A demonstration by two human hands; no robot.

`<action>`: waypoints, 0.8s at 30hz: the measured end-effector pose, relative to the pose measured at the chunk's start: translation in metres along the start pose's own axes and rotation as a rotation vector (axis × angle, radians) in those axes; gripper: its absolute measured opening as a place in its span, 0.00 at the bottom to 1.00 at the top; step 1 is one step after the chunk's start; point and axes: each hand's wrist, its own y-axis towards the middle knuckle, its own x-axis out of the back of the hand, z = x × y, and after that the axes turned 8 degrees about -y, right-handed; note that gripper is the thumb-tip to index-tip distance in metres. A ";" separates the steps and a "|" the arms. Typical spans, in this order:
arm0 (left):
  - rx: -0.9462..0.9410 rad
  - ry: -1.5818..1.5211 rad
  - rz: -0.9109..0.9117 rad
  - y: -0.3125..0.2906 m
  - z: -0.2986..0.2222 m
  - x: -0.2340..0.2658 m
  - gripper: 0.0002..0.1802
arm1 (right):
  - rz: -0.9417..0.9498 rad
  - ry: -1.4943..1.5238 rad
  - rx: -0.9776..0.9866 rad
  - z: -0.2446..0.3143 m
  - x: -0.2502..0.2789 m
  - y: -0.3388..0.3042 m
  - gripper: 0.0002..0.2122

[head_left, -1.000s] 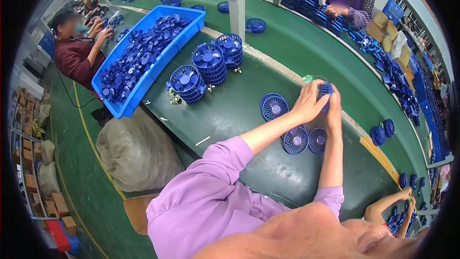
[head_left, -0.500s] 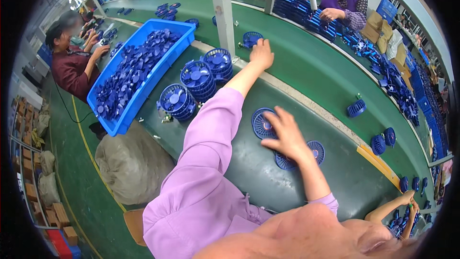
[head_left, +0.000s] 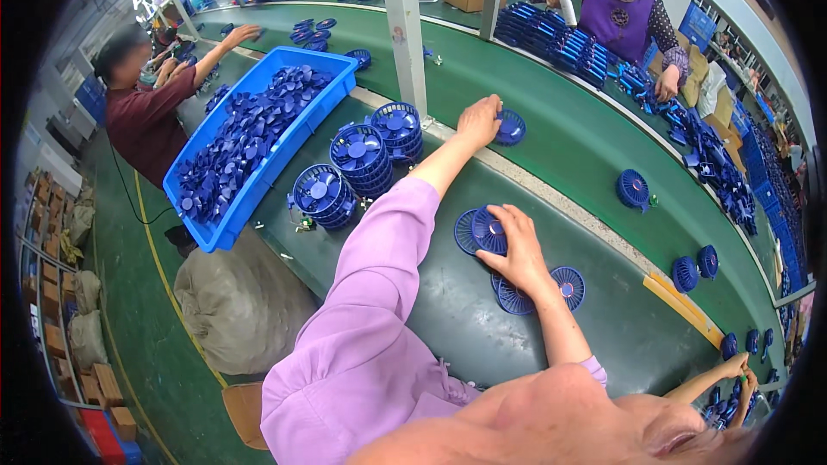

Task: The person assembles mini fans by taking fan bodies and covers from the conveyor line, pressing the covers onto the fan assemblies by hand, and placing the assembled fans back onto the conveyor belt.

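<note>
My left hand [head_left: 479, 124] reaches over the green belt with its fingers closed at the edge of a blue fan housing [head_left: 510, 127]. A tiny greenish bit shows at its fingertips. On the dark table, my right hand [head_left: 519, 251] has thumb and fingers round the rim of a round blue fan guard [head_left: 488, 229]. That guard overlaps another fan guard [head_left: 465, 232]. Below the right hand lie a fan guard [head_left: 514, 299], partly covered by the hand, and one more guard [head_left: 568, 288]. Left of my left forearm stand stacked fan housings [head_left: 357, 148] with blades inside.
A blue bin [head_left: 284, 159] full of loose fan blades stands at the left. A metal post [head_left: 403, 34] rises beside the belt [head_left: 568, 133], which carries more fan parts [head_left: 632, 189]. Co-workers sit across the belt, at the left and at the lower right. A sack [head_left: 241, 306] stands below the table.
My left hand has come nearer, and the fan housing by it now lies on its right side. My right hand has closed on a fan guard. The left co-worker's arm has stretched toward the belt.
</note>
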 end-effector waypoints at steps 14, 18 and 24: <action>0.129 -0.314 -0.162 -0.034 -0.035 -0.028 0.11 | -0.374 0.014 -0.171 -0.009 0.052 0.001 0.41; 0.167 -0.842 -0.133 -0.067 -0.071 -0.032 0.17 | -0.494 -0.100 -0.154 -0.004 0.057 0.002 0.44; 0.561 -1.845 0.283 -0.107 -0.140 -0.012 0.18 | -0.484 -0.257 -0.132 -0.012 0.062 -0.007 0.44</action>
